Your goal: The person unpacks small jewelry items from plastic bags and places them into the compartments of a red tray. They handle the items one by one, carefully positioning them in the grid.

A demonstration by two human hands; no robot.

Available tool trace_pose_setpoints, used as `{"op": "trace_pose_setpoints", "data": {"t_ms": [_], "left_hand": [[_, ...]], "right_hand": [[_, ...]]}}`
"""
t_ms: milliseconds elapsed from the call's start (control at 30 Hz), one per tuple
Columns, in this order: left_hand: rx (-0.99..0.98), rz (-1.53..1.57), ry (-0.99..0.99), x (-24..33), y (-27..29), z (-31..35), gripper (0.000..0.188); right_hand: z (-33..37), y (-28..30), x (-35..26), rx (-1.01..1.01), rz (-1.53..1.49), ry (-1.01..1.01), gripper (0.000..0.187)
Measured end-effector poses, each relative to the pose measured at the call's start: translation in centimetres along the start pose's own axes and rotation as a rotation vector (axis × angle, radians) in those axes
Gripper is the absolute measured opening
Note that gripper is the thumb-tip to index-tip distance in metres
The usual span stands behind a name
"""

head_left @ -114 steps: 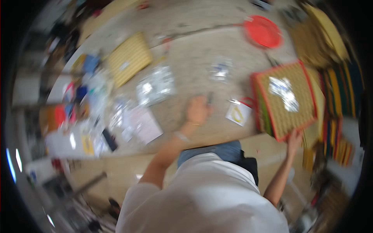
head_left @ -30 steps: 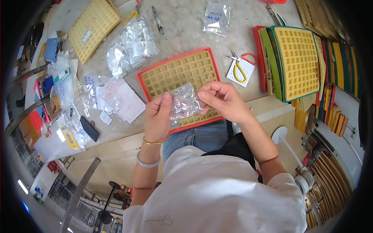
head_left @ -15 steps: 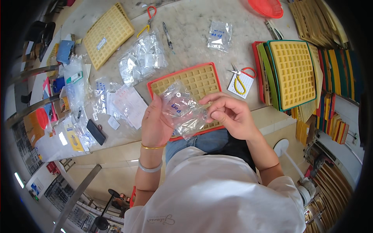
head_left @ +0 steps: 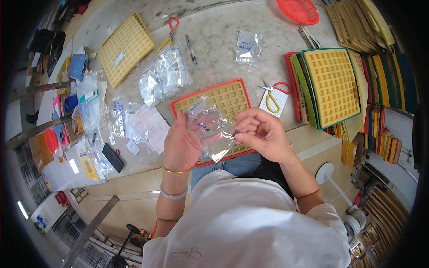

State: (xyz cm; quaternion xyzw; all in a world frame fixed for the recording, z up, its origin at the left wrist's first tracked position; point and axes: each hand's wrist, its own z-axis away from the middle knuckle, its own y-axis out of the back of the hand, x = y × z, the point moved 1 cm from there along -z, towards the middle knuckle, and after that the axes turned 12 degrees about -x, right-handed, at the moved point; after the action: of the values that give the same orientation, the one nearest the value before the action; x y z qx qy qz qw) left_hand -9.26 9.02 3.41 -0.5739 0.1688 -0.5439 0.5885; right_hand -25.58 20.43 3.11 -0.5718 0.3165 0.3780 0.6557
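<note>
A clear plastic zip bag (head_left: 209, 119) with blue handwriting and a small round hole is stretched between my hands. My left hand (head_left: 182, 142) holds its left side, thumb in front and fingers partly behind the film. With thumb and forefinger, my right hand (head_left: 264, 136) pinches the bag's right edge. A small dark piece (head_left: 236, 132) shows at those fingertips; whether it is inside the bag I cannot tell. Beneath the bag lies a cream gridded tray (head_left: 228, 96) in a red frame, partly covered by my hands and the bag.
Red-and-yellow-handled pliers (head_left: 273, 103) rest on a white card to the right. Further right leans a stack with a cream gridded tray (head_left: 331, 87). Plastic bags (head_left: 165, 76), a pen (head_left: 191, 50), papers (head_left: 149, 127) and a phone (head_left: 112, 157) are on the left.
The view has shifted slightly. My right fingers have closed more tightly at the bag's edge, and the dark piece shows more plainly. The left hand still holds the bag.
</note>
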Motion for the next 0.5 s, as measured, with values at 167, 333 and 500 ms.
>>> {"op": "trace_pose_setpoints", "data": {"t_ms": [167,333,500], "left_hand": [[0.041,-0.016,0.012,-0.1,0.0,-0.2,0.044],[0.022,-0.113,0.011,-0.1,1.2,-0.6,0.044],[0.113,-0.117,0.102,-0.8,3.5,-1.6,0.05]], "right_hand": [[0.2,0.2,0.4,0.044,0.063,-0.029,0.024],[0.0,1.3,1.1,0.125,0.233,-0.052,0.015],[-1.3,3.9,3.0,0.155,0.328,-0.159,0.014]]}}
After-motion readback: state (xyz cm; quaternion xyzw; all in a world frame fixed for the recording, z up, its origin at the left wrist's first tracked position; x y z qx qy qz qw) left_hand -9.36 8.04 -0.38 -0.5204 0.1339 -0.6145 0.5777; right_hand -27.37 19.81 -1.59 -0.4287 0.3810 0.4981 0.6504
